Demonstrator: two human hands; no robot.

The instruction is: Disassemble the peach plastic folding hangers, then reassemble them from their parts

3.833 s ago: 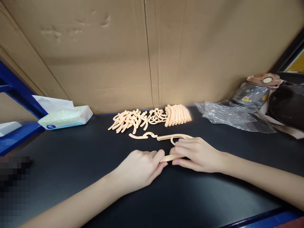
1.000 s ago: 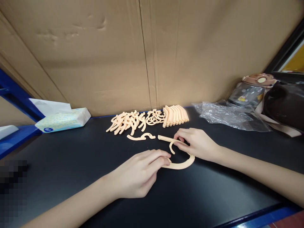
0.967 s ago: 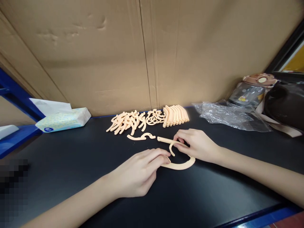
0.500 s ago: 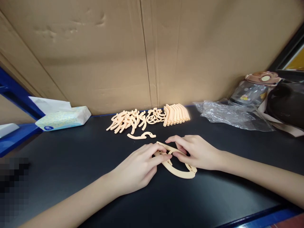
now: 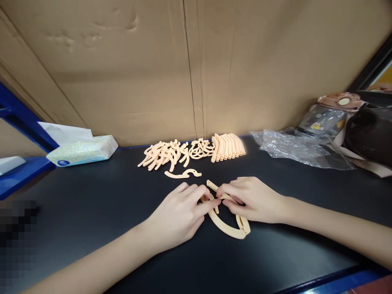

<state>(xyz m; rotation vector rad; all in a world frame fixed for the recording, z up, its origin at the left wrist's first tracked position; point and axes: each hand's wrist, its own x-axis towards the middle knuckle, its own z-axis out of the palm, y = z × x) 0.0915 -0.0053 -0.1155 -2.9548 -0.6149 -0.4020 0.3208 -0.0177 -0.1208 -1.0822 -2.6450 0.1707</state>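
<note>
My left hand [image 5: 180, 212] and my right hand [image 5: 251, 198] meet at the middle of the black table [image 5: 92, 212]. Both pinch a peach plastic hanger assembly [image 5: 228, 226]: a curved arm joined at its right end to a second strip that runs up to the left under my fingers. A single hook-shaped peach piece [image 5: 183, 174] lies just beyond my left hand. Farther back lie a heap of hook pieces [image 5: 165, 154] and a neat row of curved arms [image 5: 228, 147].
A tissue pack [image 5: 81, 149] sits at the back left beside a blue shelf frame [image 5: 21, 126]. Crumpled clear plastic [image 5: 294, 149], a lidded water bottle [image 5: 327, 116] and a dark bag [image 5: 370, 134] crowd the back right. A cardboard wall [image 5: 190, 69] closes the back.
The curved arm and the strip have come together and are joined at the right end; both hands drew closer and now pinch the piece at its upper left. The assembly shifted nearer to me.
</note>
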